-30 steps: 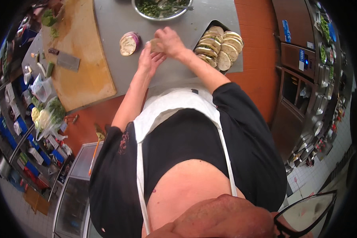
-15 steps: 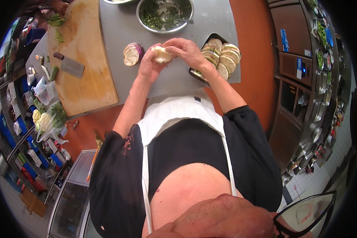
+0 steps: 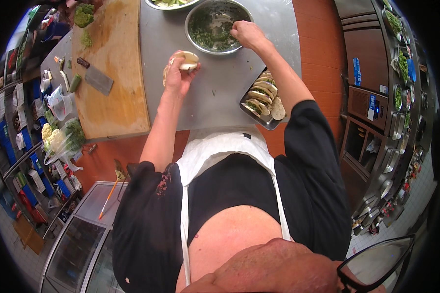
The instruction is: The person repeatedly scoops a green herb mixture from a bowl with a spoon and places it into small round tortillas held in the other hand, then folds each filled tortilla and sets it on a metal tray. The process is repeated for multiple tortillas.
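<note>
**Kitchen tabletop: split bun in hand, bowl of chopped greens**

- Left hand [image 3: 177, 73]: raised over the grey tabletop [image 3: 215, 97], fingers curled up around a pale split bun [image 3: 187, 60]; the grip is closed on it from below, the bun's open side turned upward.
- Right hand [image 3: 247, 34]: reaching into a round metal bowl [image 3: 193, 17] of chopped green herbs; fingertips bunched and dipped in the greens at the bowl's right side. Whether the grip has anything pinched in it cannot be told.
- Bowl: stands at the far edge of the tabletop, just beyond the bun and right of the cutting board.
- Metal tray [image 3: 252, 111]: at the near right corner of the tabletop, below the right forearm; holds a row of filled buns [image 3: 262, 93] packed side by side, green filling showing.
- Wooden cutting board [image 3: 115, 97]: left of the tabletop; a cleaver [image 3: 97, 78] lies on it, green scraps near its far end.
- Second bowl [image 3: 171, 4]: partly in view at the top edge, pale green pieces inside.
- Cauliflower in a bag [image 3: 54, 139]: on the shelves to the far left.
- Apron [image 3: 220, 151]: white, worn over a black shirt.
</note>
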`<act>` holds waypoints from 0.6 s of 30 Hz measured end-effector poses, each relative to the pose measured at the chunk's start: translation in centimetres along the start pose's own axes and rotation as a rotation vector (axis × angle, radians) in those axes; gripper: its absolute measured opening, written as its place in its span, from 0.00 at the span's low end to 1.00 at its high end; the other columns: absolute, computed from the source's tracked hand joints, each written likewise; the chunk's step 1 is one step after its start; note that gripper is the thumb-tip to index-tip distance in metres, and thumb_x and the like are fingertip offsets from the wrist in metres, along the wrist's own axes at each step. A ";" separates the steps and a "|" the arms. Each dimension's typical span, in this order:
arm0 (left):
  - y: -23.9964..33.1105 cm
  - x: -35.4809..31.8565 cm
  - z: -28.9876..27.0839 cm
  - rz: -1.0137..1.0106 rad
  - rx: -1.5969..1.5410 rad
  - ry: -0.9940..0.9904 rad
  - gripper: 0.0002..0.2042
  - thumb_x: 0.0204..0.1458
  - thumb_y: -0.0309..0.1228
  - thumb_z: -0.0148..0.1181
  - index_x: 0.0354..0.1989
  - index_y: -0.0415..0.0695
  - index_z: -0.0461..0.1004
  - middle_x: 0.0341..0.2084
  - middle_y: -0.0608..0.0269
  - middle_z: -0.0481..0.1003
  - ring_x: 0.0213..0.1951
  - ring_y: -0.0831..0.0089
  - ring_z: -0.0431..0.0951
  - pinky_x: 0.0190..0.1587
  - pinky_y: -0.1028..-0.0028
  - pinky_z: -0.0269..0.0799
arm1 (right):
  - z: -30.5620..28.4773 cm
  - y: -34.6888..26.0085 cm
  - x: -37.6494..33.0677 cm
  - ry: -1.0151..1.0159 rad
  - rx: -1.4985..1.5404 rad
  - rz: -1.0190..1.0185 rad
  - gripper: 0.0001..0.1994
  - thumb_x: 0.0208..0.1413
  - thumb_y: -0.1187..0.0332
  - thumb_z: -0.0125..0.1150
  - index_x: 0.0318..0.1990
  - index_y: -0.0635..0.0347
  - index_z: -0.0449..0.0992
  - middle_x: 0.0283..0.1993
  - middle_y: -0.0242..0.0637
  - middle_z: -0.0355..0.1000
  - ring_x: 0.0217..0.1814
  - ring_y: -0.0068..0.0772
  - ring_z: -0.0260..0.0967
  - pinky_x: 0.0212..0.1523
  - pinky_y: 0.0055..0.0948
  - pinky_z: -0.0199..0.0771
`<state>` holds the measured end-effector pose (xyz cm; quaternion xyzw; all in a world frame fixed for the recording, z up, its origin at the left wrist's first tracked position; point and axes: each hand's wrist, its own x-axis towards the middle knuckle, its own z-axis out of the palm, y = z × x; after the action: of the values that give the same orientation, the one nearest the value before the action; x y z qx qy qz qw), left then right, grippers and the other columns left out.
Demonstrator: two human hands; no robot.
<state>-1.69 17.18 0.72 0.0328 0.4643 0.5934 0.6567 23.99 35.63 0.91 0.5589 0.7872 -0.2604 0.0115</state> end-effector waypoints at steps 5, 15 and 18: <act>0.2 2.5 0.4 0.054 -0.010 0.040 0.18 0.71 0.33 0.64 0.62 0.48 0.63 0.58 0.52 0.72 0.59 0.53 0.78 0.61 0.41 0.88 | 0.3 1.2 0.9 0.178 -0.005 -0.023 0.15 0.71 0.61 0.55 0.54 0.50 0.87 0.48 0.49 0.86 0.55 0.59 0.83 0.59 0.55 0.83; -0.1 5.6 0.6 0.026 0.024 0.034 0.19 0.74 0.38 0.60 0.66 0.43 0.68 0.58 0.48 0.76 0.57 0.51 0.82 0.60 0.42 0.88 | 3.8 -0.8 0.0 0.108 0.272 -0.137 0.17 0.66 0.61 0.58 0.51 0.56 0.90 0.52 0.50 0.86 0.58 0.57 0.83 0.63 0.50 0.81; 0.1 5.1 0.7 0.014 0.008 0.000 0.17 0.73 0.37 0.61 0.62 0.46 0.65 0.57 0.50 0.76 0.55 0.50 0.83 0.54 0.43 0.91 | 3.0 0.4 -0.2 0.020 0.469 -0.032 0.18 0.64 0.60 0.62 0.53 0.56 0.91 0.51 0.48 0.87 0.55 0.52 0.85 0.60 0.46 0.82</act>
<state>-2.02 21.75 -1.71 0.0388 0.4666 0.5962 0.6522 23.61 34.29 -1.84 0.5364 0.7138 -0.4308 -0.1309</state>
